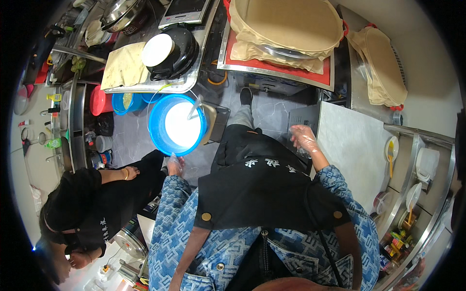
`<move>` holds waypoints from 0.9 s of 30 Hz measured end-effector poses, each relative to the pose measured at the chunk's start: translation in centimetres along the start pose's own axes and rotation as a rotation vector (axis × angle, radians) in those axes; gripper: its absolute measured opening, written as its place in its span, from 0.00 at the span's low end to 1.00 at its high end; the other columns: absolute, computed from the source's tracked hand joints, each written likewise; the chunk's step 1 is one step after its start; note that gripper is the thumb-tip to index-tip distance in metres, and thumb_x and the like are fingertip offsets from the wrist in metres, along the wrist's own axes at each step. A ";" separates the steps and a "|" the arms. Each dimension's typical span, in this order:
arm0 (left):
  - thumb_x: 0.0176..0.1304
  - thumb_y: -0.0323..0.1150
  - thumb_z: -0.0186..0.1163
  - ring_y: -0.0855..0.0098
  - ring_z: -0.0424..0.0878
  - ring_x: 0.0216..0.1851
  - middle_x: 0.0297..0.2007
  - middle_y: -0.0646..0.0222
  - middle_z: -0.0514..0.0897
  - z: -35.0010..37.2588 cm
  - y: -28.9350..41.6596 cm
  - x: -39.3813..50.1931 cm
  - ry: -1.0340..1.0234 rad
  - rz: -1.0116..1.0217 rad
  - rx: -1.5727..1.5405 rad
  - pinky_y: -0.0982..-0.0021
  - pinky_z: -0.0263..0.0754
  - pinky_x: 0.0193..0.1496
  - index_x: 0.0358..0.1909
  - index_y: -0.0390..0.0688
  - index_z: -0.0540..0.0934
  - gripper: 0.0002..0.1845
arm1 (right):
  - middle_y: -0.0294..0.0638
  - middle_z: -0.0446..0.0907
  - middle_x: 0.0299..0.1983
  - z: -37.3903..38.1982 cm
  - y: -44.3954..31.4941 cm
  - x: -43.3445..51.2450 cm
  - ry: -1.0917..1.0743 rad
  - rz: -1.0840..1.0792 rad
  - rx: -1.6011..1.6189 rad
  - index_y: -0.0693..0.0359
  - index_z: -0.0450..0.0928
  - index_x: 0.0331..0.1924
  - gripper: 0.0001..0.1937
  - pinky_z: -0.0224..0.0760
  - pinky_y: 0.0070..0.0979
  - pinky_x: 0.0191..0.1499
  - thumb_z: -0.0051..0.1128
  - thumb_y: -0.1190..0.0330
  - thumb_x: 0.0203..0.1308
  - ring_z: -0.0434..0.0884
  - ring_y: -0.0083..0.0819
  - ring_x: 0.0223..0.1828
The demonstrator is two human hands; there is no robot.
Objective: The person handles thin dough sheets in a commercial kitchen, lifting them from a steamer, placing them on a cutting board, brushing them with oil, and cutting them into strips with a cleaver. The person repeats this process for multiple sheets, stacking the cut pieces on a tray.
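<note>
My left hand (175, 165), in a clear plastic glove, is at the near rim of a blue bucket (154, 134); whether the fingers grip the rim cannot be told. The bucket holds a white liquid (180, 129) with a clear handled tool (194, 108) standing in it. My right hand (304, 139), also gloved in clear plastic, hangs with bent fingers beside the white worktop (349, 145) and holds nothing visible. Ahead, a large round tray (287, 25) lined with tan cloth rests on a red-topped metal stand (329, 72).
A co-worker (109, 203) in a black apron is close on the left. A metal table (174, 86) bears a black electric pan (182, 51), a white bowl (157, 50) and a cloth (123, 67). Another cloth-lined tray (382, 62) stands at the right. Blue (127, 103) and red (100, 102) buckets stand at the left.
</note>
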State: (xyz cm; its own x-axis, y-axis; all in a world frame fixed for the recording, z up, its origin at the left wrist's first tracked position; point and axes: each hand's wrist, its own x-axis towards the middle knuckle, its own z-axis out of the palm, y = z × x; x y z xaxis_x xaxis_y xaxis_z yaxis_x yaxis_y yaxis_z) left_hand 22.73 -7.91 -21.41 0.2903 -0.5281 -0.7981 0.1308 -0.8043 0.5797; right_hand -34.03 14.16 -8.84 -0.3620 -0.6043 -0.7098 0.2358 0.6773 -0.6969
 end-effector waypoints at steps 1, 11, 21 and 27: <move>0.80 0.52 0.46 0.71 0.77 0.23 0.23 0.71 0.79 0.0 -0.1 0.2 -0.008 -0.007 -0.002 0.68 0.69 0.25 0.35 0.46 0.76 0.22 | 0.38 0.80 0.23 0.0 0.0 0.0 -0.003 0.001 -0.007 0.69 0.76 0.56 0.20 0.66 0.22 0.15 0.59 0.61 0.70 0.76 0.23 0.14; 0.79 0.51 0.48 0.70 0.77 0.22 0.23 0.70 0.79 -0.3 -0.5 1.0 -0.011 -0.027 -0.041 0.70 0.69 0.25 0.34 0.44 0.76 0.22 | 0.39 0.80 0.24 0.0 -0.7 0.1 0.002 0.062 -0.057 0.68 0.75 0.56 0.19 0.67 0.23 0.18 0.56 0.62 0.71 0.76 0.24 0.16; 0.78 0.51 0.51 0.72 0.80 0.25 0.25 0.71 0.81 -1.6 -1.3 2.4 -0.043 0.035 0.001 0.68 0.75 0.27 0.37 0.46 0.78 0.20 | 0.39 0.80 0.25 -0.4 -0.8 0.8 0.006 0.044 -0.042 0.67 0.75 0.59 0.20 0.66 0.23 0.18 0.57 0.63 0.70 0.76 0.24 0.16; 0.79 0.56 0.45 0.71 0.76 0.17 0.21 0.68 0.80 -4.6 -1.7 6.3 -0.090 0.313 0.781 0.68 0.71 0.18 0.33 0.40 0.80 0.29 | 0.38 0.80 0.24 -0.4 -1.4 1.5 -0.002 -0.002 -0.010 0.67 0.76 0.57 0.20 0.68 0.23 0.18 0.58 0.62 0.70 0.77 0.23 0.16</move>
State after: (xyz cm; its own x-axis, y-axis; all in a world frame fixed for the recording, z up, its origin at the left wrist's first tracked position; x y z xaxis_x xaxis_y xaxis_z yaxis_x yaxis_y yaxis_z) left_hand 28.66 -8.57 -26.66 0.1232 -0.7510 -0.6487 -0.6451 -0.5574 0.5227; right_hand -35.22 12.45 -8.93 -0.3603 -0.6063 -0.7089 0.2260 0.6806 -0.6970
